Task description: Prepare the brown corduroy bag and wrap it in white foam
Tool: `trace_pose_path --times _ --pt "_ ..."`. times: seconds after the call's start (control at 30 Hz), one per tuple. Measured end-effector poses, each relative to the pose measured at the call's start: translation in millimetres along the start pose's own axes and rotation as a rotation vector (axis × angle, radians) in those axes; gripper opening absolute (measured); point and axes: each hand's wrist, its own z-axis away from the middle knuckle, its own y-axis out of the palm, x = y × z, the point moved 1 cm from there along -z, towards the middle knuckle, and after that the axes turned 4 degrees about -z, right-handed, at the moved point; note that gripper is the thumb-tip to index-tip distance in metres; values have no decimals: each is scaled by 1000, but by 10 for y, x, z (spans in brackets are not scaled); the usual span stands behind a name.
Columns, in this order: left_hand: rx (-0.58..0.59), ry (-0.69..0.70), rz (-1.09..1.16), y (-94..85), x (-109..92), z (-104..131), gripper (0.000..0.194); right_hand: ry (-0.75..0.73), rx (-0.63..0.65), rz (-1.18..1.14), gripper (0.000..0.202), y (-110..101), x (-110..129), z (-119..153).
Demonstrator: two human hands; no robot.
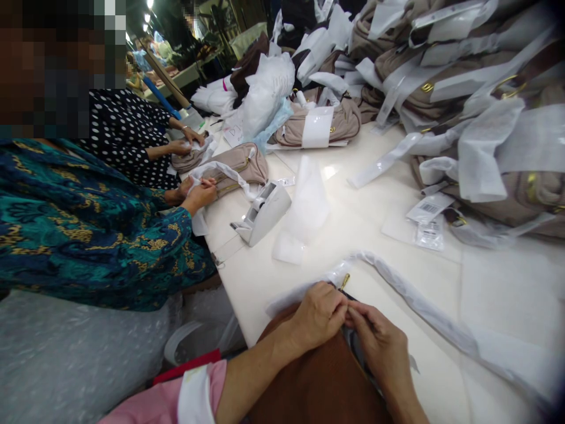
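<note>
A brown bag (313, 383) lies at the table's near edge, its zippered opening along the right side. My left hand (318, 313) is closed on the far end of that opening, beside a gold zipper pull (345, 281). My right hand (378, 337) pinches at the same spot, fingertips touching the left ones. Whether a small piece is between the fingertips is hidden. Beyond the hands, a strap wrapped in white paper (406, 288) curves across the table to the right.
A tape dispenser (267, 213) and a thin white sheet (308, 200) lie ahead. Wrapped beige bags (477, 182) pile up at right; tags (429, 221) lie beside them. At left, two co-workers handle beige bags (241, 168). Bubble wrap (79, 353) fills the lower left.
</note>
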Motion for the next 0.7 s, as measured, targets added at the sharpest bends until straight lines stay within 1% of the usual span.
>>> trace_pose_path --times 0.03,0.07,0.1,0.17,0.23,0.3,0.37,0.57,0.63,0.7 --pt "3 30 -25 1 11 8 16 -16 -3 16 33 13 1 2" --pt "5 45 -24 -4 17 12 18 2 -10 -23 34 26 0 6" --pt "5 44 -1 -13 18 11 19 47 -24 -110 36 37 -4 10" --pt "0 8 80 -42 8 0 17 151 -51 -310 39 52 -9 21" --pt "0 -34 142 -68 -9 -17 16 201 -52 -417 38 52 -10 31" --pt "7 -51 153 -79 -20 -27 16 213 -23 -429 34 42 -6 37" --pt "11 -37 127 -67 -14 -24 18 211 -8 -418 33 32 2 39" --pt "-28 127 -47 39 58 43 26 173 6 -311 33 57 28 29" --pt "-35 115 -27 53 66 50 27 175 3 -328 33 69 15 29" --pt "-30 49 52 45 60 38 23 193 -11 -373 32 69 0 33"
